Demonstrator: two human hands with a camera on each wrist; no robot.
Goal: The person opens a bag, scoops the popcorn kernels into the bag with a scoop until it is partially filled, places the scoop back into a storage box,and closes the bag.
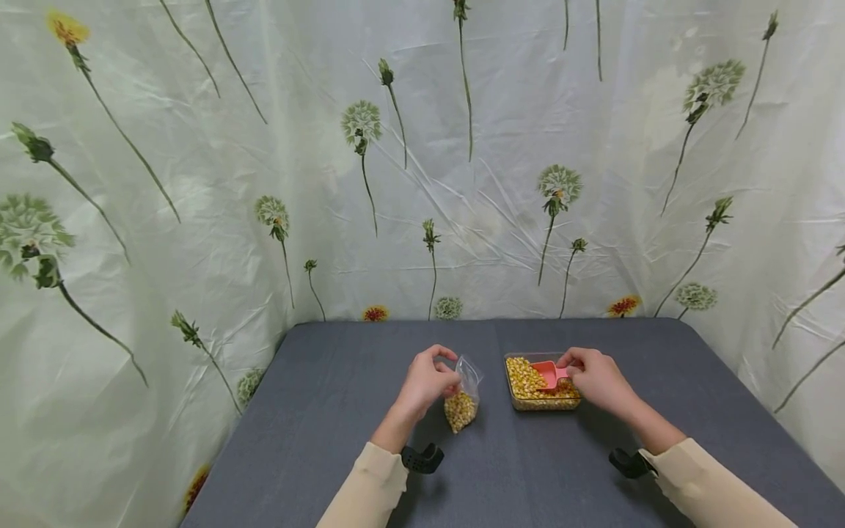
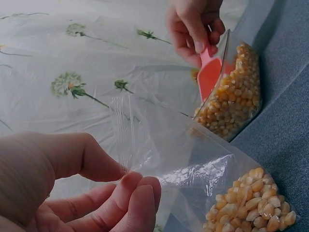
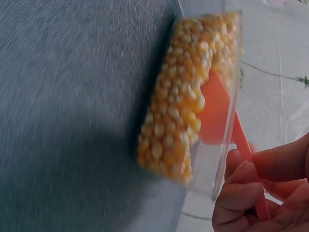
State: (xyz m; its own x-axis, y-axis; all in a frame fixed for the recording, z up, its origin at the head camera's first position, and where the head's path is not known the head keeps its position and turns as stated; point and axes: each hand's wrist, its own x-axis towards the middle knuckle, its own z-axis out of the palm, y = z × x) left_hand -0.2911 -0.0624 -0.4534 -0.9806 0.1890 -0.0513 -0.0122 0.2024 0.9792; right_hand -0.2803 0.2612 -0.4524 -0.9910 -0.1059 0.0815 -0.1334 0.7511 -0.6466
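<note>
My left hand (image 1: 428,380) pinches the upper edge of a clear plastic bag (image 2: 169,140) between thumb and fingers. Yellow corn kernels (image 2: 251,205) fill the lower part of the bag, which stands close over the table. In my right hand (image 1: 597,378) is the handle of a pink scoop (image 1: 548,374), gripped between thumb and curled fingers. The scoop's blade dips among the kernels in a clear rectangular container (image 1: 544,405). From the right wrist view, the scoop's front edge (image 3: 215,79) lies against the corn, partly hidden by it.
A dark grey cloth covers the table (image 1: 343,425). Behind it hangs a pale curtain (image 1: 422,147) printed with dandelions. The container stands to the right of the bag, with a strip of table between them. Black bands (image 1: 422,458) sit on both wrists.
</note>
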